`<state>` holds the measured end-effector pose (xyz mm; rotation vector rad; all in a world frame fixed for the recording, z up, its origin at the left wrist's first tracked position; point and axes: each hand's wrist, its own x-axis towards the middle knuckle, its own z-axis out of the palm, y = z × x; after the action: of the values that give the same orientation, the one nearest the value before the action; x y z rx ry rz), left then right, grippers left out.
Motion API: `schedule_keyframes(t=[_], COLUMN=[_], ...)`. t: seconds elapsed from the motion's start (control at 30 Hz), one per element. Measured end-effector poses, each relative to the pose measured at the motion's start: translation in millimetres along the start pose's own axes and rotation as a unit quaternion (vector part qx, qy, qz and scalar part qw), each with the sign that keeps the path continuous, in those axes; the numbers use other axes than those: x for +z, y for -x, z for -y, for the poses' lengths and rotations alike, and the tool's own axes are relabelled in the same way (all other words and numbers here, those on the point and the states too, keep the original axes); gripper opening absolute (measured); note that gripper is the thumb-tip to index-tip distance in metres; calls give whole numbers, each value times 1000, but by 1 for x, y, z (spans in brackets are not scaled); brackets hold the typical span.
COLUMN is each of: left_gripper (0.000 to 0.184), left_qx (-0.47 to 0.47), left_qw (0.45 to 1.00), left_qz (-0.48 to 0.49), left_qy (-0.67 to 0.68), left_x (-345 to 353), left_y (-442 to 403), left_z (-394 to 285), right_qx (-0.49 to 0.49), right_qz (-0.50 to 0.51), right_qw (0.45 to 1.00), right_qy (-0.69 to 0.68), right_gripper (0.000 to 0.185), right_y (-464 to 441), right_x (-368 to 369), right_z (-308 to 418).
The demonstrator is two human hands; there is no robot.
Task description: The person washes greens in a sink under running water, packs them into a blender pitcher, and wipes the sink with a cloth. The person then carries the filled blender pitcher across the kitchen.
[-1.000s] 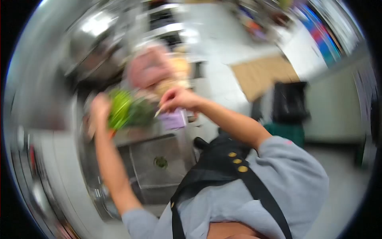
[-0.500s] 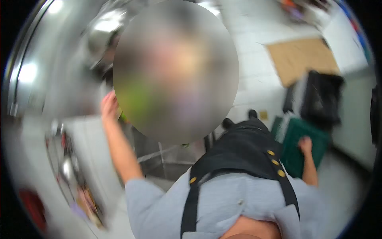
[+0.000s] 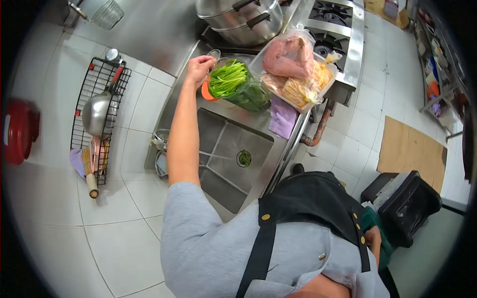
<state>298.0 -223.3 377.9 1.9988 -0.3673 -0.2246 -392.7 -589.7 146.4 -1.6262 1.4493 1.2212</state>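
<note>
My left hand point(image 3: 199, 69) is closed at the back of the sink counter, its fingers pinching a small round, shiny see-through piece point(image 3: 214, 54) whose kind I cannot make out. Just beside that hand stands a clear container of cut green stalks point(image 3: 229, 79), with dark leaves at its other end. An orange round thing point(image 3: 208, 91) shows partly under the stalks. Low at my right side, my right hand point(image 3: 372, 237) hangs with curled fingers beside a green bin point(image 3: 370, 221); the strap and apron partly cover it.
Bagged raw meat point(image 3: 288, 57) fills a clear tub beside a purple cloth point(image 3: 282, 117). Green scraps point(image 3: 244, 158) sit in the sink drain. Steamer pots point(image 3: 241, 22) and a gas stove point(image 3: 332, 42) stand behind. A wire rack point(image 3: 83, 114) holds a ladle. A black bin point(image 3: 410, 208) is at right.
The view has turned and become sharp, so the sink, stove and food now show. My left arm reaches to the counter's back; my right hand has dropped closer to my body.
</note>
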Motion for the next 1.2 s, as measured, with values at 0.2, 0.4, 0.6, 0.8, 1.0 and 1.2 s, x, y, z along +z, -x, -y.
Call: schedule_keyframes(t=[0.2,0.4,0.6,0.8,1.0,1.2], left_gripper=[13,12,17,11,12,18], left_qx=[82,144,191,96,91,199], left_qw=[996,989,981,991,956,937], left_qz=[-26,-10,-7,85,71,-19], left_qy=[-13,-11,43,40,-268,-285], left_x=[7,-2,-4,3,21,-2], left_y=[10,8,11,2,0,29], left_z=[-5,-1,9,38,28,2], right_qx=[-559,-773,-798,-777,-739,-734], right_qz=[-152,38,-27,32,81,237], right_qw=[765,537,525,542,508,407], right_qy=[-282,-335,-294,-319,-436,-489], right_gripper=[13,17,11,8,3,8], right_y=[58,239,271,264,265,274], right_x=[-57,-44,2,-2,-13,-80], right_z=[216,529,660,669,662,569])
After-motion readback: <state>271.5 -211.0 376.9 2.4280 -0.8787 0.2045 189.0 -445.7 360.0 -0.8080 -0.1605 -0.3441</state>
